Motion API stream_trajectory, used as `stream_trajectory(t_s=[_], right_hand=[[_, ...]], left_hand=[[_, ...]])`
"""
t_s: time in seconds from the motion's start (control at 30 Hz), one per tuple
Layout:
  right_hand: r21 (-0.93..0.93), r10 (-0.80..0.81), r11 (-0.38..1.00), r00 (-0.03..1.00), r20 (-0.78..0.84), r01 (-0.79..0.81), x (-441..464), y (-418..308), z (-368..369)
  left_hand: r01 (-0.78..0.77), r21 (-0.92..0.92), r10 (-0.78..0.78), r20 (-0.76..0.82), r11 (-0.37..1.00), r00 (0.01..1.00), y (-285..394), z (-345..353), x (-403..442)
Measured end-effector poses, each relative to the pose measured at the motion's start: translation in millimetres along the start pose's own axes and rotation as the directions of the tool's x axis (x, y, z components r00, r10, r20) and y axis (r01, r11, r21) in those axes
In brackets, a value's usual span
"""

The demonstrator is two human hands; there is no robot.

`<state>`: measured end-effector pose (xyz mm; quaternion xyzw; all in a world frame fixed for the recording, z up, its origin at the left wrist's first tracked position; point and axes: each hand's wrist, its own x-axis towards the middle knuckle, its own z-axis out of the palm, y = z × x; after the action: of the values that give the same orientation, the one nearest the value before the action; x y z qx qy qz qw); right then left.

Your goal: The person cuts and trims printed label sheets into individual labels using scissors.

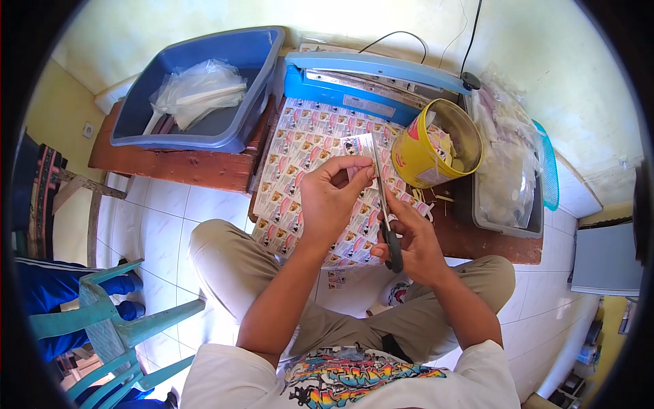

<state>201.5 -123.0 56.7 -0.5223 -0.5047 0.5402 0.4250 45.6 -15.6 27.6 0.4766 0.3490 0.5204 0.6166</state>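
Note:
My left hand (334, 198) pinches a small printed paper label (359, 146) between thumb and fingers. In my right hand (417, 245) is a pair of scissors (393, 249) with dark handles, its blades pointing away from me along the label's right edge. How far the blades are apart is hard to see. Beneath both hands lie sheets of printed labels (293, 160), spread over the low wooden bench. Just right of the scissors stands a yellow tin (415, 153), tilted in view, with cut paper pieces inside.
A blue heat sealer (354, 99) stands behind the sheets. At the left, a blue tub (231, 140) holds clear plastic bags; at the right, a grey tray (507, 230) holds more. A green plastic chair (102, 317) and a person's blue-clad leg (51, 279) are at lower left.

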Motion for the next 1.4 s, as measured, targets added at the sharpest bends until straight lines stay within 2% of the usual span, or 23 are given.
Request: stream_trajectory(t_s=[0.07, 0.4, 0.67, 1.4], right_hand=[[-0.067, -0.061, 0.996, 0.998, 0.007, 0.062, 0.9, 1.5, -0.1], [-0.085, -0.087, 0.993, 0.996, -0.012, 0.085, 3.0, 2.6, 1.8], [-0.131, -0.005, 0.991, 1.000, 0.017, 0.007, 1.0, -0.4, -0.4], [-0.092, -0.014, 0.996, 1.000, 0.016, 0.015, -0.4, 0.4, 0.3]], left_hand=[[0.010, -0.007, -0.010, -0.004, 1.000, 1.000, 2.1, 0.2, -0.2], [0.011, -0.005, -0.011, 0.002, 1.000, 1.000, 2.1, -0.1, 3.6], [-0.031, -0.010, 0.031, -0.025, 0.999, 0.999, -1.5, -0.4, 5.9], [-0.005, 0.007, 0.005, -0.027, 1.000, 1.000, 0.4, -1.9, 5.1]])
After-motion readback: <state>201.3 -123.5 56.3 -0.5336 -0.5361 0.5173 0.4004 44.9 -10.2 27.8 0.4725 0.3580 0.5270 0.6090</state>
